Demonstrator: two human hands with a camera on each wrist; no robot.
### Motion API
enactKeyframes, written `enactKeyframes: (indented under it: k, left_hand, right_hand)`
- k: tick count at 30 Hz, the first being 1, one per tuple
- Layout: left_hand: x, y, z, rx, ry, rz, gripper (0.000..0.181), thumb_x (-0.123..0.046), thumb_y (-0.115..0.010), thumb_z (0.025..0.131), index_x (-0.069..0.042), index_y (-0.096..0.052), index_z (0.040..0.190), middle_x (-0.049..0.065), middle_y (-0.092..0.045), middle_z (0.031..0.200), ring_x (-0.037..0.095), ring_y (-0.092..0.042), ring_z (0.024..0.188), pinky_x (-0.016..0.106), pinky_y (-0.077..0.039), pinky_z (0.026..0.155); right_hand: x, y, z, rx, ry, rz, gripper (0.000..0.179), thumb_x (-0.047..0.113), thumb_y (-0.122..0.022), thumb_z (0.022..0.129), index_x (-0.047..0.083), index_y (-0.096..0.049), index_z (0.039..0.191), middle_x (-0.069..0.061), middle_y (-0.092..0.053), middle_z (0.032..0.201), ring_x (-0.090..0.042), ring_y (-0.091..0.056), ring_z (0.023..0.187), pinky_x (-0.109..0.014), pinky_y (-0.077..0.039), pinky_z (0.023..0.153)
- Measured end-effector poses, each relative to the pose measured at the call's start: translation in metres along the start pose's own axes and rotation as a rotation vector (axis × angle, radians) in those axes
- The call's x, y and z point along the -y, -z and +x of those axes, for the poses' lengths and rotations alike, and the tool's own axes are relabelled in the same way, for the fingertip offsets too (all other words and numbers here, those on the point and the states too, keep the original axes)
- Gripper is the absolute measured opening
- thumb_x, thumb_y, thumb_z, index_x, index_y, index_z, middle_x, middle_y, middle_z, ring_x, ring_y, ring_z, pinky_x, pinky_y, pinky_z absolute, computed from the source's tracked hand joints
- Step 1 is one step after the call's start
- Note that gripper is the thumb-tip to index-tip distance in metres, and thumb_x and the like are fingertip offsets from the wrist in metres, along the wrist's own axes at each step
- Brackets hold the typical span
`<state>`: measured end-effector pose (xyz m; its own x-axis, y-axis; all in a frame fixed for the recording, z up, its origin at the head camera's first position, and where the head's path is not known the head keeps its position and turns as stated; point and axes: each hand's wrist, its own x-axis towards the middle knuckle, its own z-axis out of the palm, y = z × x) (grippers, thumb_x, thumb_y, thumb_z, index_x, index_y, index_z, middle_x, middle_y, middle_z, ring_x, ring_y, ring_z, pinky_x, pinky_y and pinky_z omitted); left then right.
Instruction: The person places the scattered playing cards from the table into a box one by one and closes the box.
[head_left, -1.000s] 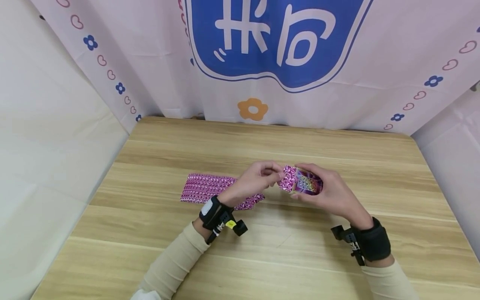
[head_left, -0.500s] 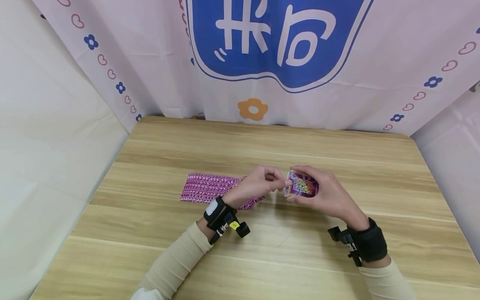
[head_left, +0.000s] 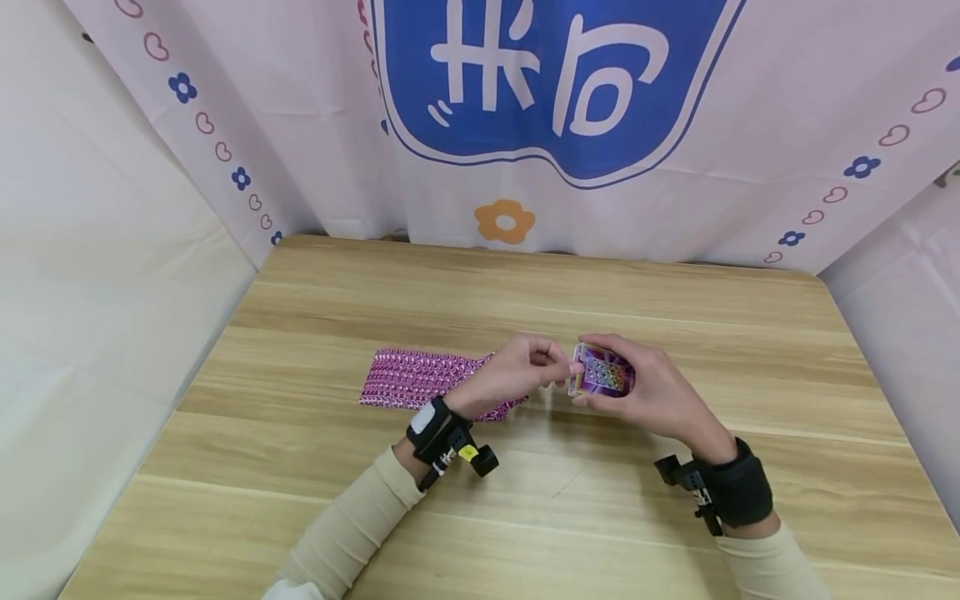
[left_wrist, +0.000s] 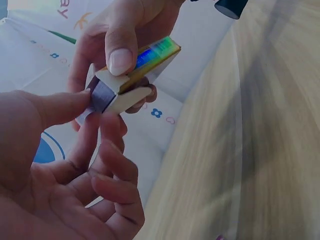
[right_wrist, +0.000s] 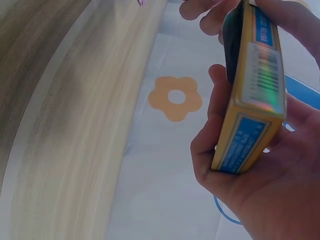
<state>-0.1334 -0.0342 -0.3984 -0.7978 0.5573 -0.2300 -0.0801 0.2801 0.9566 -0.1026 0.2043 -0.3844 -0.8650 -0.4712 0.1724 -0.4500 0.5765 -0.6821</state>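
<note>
1 card box is over the bench toward its far edge, gripped by your right hand, your left hand pinching its flapped end, where patterned cards protruding 1 second ago no longer show, so they're probably inside.

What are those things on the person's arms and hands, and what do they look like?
The left hand and right hand wear no gloves. Both arms have snug, creased beige fabric sleeves. Around each wrist is a wide black wristband with a small black camera sticking out. The left wristband has a pale rectangular patch and a bright yellow tag by its camera.
</note>
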Motion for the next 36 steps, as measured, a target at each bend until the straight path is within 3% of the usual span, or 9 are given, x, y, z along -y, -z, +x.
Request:
enactKeyframes:
  k: [4, 7, 11, 16, 19, 23, 29, 36]
  left_hand:
    - [-0.003, 0.011, -0.001, 0.023, 0.007, 0.082, 0.037, -0.044, -0.06, 0.106, -0.01, -0.069, 0.116, 0.012, -0.072, 0.11, 0.043, -0.065, 0.11, 0.05, -0.057, 0.092]
    - [-0.003, 0.025, -0.004, -0.017, 0.0, 0.202, 0.04, -0.044, -0.057, 0.108, -0.008, -0.067, 0.122, 0.014, -0.071, 0.115, 0.037, -0.068, 0.108, 0.045, -0.059, 0.092]
    - [0.001, 0.044, -0.008, -0.104, 0.003, 0.422, 0.028, -0.036, -0.065, 0.105, -0.01, -0.068, 0.115, 0.009, -0.071, 0.109, 0.023, -0.067, 0.099, 0.033, -0.058, 0.086]
    - [0.008, 0.059, -0.011, -0.15, 0.088, 0.626, 0.031, -0.03, -0.077, 0.097, -0.005, -0.066, 0.112, 0.009, -0.071, 0.105, 0.019, -0.066, 0.089, 0.032, -0.058, 0.08]
    - [0.014, 0.061, -0.01, -0.157, 0.178, 0.75, 0.05, -0.039, -0.083, 0.091, -0.004, -0.063, 0.119, 0.011, -0.068, 0.112, 0.026, -0.064, 0.102, 0.04, -0.057, 0.091]
    - [0.022, 0.059, -0.008, -0.152, 0.244, 0.897, 0.07, -0.053, -0.09, 0.079, -0.006, -0.06, 0.12, 0.014, -0.061, 0.122, 0.035, -0.053, 0.121, 0.048, -0.046, 0.111]
    - [0.026, 0.056, -0.004, -0.181, 0.259, 0.905, 0.069, -0.051, -0.095, 0.072, -0.008, -0.062, 0.116, 0.019, -0.053, 0.127, 0.038, -0.042, 0.123, 0.049, -0.053, 0.101]
    - [0.026, 0.055, -0.002, -0.174, 0.26, 0.892, 0.074, -0.047, -0.096, 0.072, -0.006, -0.062, 0.122, 0.02, -0.052, 0.129, 0.037, -0.038, 0.125, 0.047, -0.051, 0.101]
  right_hand:
    - [0.0, 0.002, 0.001, -0.003, -0.01, -0.003, 0.073, 0.021, -0.092, 0.081, 0.011, -0.06, 0.145, -0.016, -0.07, 0.133, -0.019, -0.069, 0.096, -0.025, -0.059, 0.077]
    - [0.0, 0.004, 0.001, -0.001, -0.024, -0.013, 0.072, 0.02, -0.091, 0.082, 0.01, -0.059, 0.146, -0.017, -0.071, 0.131, -0.02, -0.068, 0.095, -0.025, -0.057, 0.077]
    - [0.001, 0.005, 0.002, 0.003, -0.038, -0.026, 0.072, 0.022, -0.091, 0.083, 0.011, -0.059, 0.147, -0.017, -0.071, 0.132, -0.022, -0.069, 0.098, -0.026, -0.057, 0.08]
    - [0.002, 0.005, 0.002, 0.009, -0.045, -0.028, 0.071, 0.024, -0.091, 0.083, 0.014, -0.059, 0.147, -0.017, -0.069, 0.136, -0.022, -0.069, 0.101, -0.028, -0.057, 0.082]
    - [0.001, 0.005, 0.002, 0.01, -0.044, -0.027, 0.072, 0.023, -0.091, 0.083, 0.014, -0.059, 0.147, -0.017, -0.069, 0.137, -0.022, -0.069, 0.1, -0.027, -0.057, 0.081]
    - [0.001, 0.004, 0.001, 0.012, -0.051, -0.024, 0.074, 0.021, -0.092, 0.081, 0.013, -0.059, 0.147, -0.016, -0.069, 0.135, -0.02, -0.068, 0.097, -0.026, -0.057, 0.079]
    - [-0.001, 0.004, 0.0, 0.007, -0.053, -0.029, 0.074, 0.021, -0.092, 0.081, 0.014, -0.059, 0.147, -0.015, -0.07, 0.134, -0.019, -0.068, 0.097, -0.025, -0.057, 0.079]
    - [-0.001, 0.004, 0.001, 0.009, -0.056, -0.038, 0.075, 0.023, -0.093, 0.08, 0.016, -0.059, 0.147, -0.014, -0.069, 0.136, -0.02, -0.068, 0.098, -0.027, -0.057, 0.08]
